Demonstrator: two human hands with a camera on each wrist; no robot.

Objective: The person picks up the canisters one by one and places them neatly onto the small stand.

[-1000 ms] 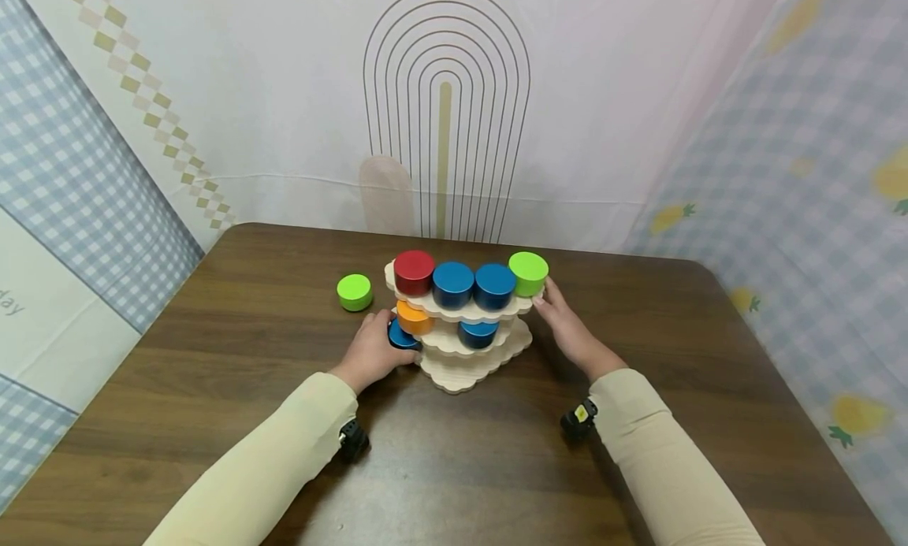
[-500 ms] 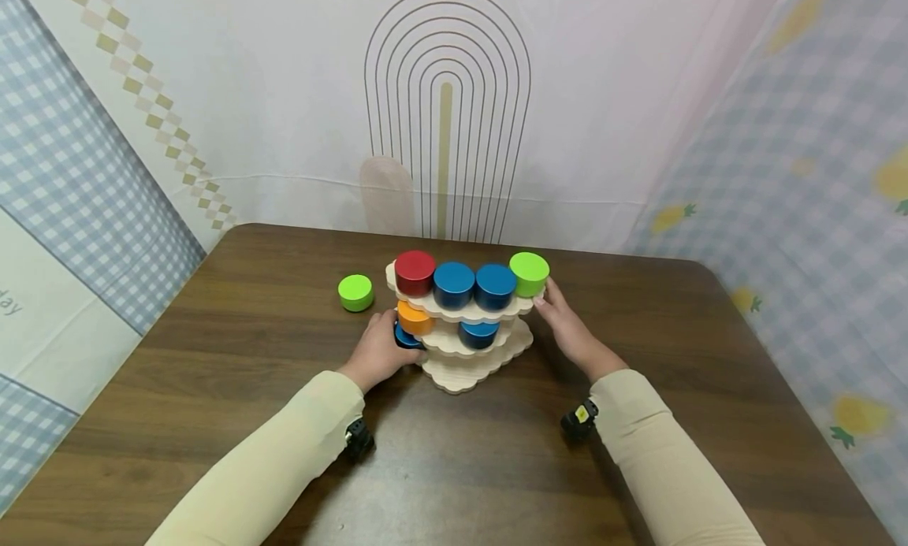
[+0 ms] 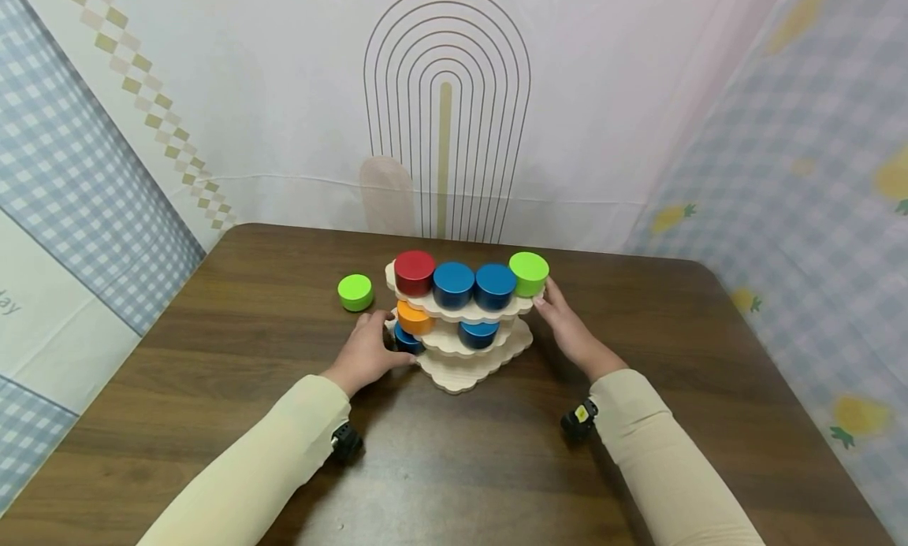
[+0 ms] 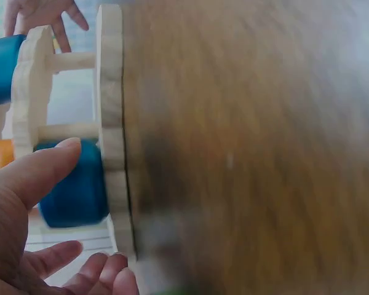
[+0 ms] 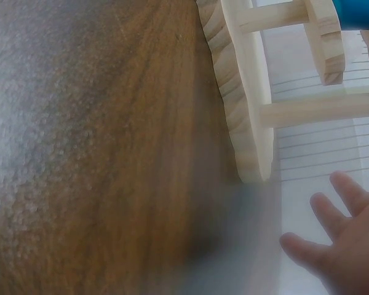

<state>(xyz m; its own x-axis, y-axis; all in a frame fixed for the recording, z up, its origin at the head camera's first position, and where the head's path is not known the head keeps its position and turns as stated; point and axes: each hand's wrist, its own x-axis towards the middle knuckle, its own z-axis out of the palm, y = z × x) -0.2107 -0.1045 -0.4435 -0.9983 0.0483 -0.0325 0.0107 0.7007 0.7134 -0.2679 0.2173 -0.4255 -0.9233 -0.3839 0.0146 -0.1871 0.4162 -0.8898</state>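
Observation:
A three-tiered wooden stand [image 3: 454, 371] with scalloped edges stands mid-table. On its bottom tier, at the left, sits a blue cylinder block [image 4: 74, 190]. My left hand [image 3: 365, 353] is beside that block, thumb and fingers spread around it; in the left wrist view the fingers are apart from it, and whether the thumb touches it I cannot tell. The middle tier carries an orange block [image 3: 414, 319] and a blue block [image 3: 478, 336]. On top are a red block [image 3: 414, 275], two blue blocks [image 3: 453, 286] and a green block [image 3: 528, 275]. My right hand [image 3: 573, 333] rests its fingers at the top tier's right end.
A loose green block [image 3: 355, 293] lies on the brown wooden table [image 3: 454, 467], left of the stand and behind my left hand. A patterned white cloth [image 3: 284, 136] hangs behind the table, with checked cloth at both sides.
My left hand pushed the blue block rightward onto the bottom tier, then let go and drew back slightly left with its fingers spread. The right hand has stayed in place.

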